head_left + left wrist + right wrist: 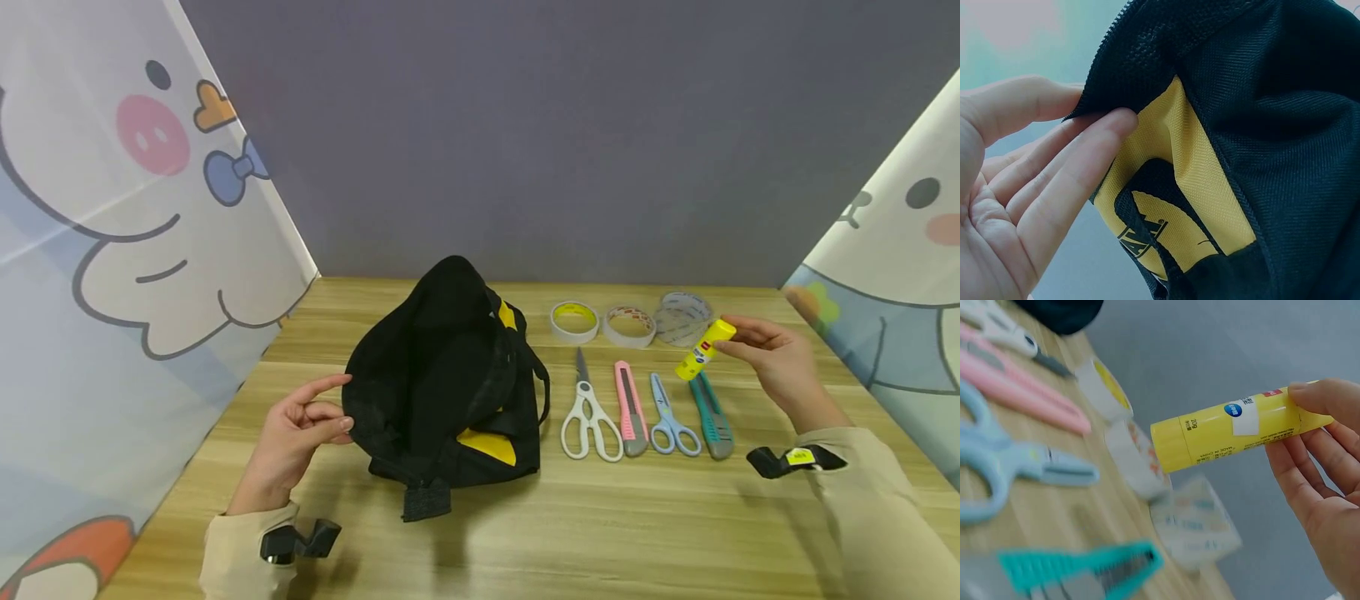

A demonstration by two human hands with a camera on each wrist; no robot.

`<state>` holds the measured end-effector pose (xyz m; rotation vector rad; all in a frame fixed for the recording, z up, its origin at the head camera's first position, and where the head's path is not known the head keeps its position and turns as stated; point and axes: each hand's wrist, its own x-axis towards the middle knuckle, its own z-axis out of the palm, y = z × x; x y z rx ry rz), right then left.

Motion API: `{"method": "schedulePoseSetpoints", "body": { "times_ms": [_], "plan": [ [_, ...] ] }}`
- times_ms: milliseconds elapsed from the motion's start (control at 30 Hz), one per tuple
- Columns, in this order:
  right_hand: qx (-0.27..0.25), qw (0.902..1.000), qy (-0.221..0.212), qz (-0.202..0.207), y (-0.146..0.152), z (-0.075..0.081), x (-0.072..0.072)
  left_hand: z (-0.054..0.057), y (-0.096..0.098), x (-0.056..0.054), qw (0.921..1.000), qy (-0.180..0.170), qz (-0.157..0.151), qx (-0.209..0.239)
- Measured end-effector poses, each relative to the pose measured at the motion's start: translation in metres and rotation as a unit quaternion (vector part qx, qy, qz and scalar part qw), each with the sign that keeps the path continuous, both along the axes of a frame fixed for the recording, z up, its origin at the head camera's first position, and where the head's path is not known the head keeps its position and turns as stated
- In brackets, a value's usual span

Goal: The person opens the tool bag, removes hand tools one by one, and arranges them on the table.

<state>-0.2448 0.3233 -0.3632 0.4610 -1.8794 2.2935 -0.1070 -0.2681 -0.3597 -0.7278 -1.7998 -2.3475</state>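
At the left, my left hand (283, 442) pinches the rim of a black and yellow zippered bag (442, 375) between thumb and fingers. The bag's mouth gapes toward me, and its dark inside shows. A toothed zipper edge and a yellow panel (1207, 181) with black lettering appear by the fingers in the left wrist view. On the other side, my right hand (780, 367) holds a yellow glue stick (705, 350) by one end, raised over the teal cutter. Its printed label (1245, 417) faces the right wrist camera.
Right of the bag lie white scissors (584, 389), a pink utility knife (628, 400), light blue scissors (665, 412) and a teal utility knife (714, 421). Behind them are two white tape rolls (575, 337) and clear tape (686, 321). A grey wall (525, 150) borders the wooden table (600, 533).
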Motion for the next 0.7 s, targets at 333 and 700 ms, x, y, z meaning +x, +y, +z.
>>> {"method": "schedulePoseSetpoints", "body": {
  "times_ms": [333,700],
  "plan": [
    [0.072,0.9904,-0.043,-0.11,0.031,-0.01,0.01,-0.002,-0.002,-0.002,0.9999,0.008,-0.007,0.009],
    [0.217,0.9635,-0.068,-0.142,0.052,-0.021,0.006,0.0,-0.001,0.0,1.0,0.002,-0.002,0.002]
  ]
}}
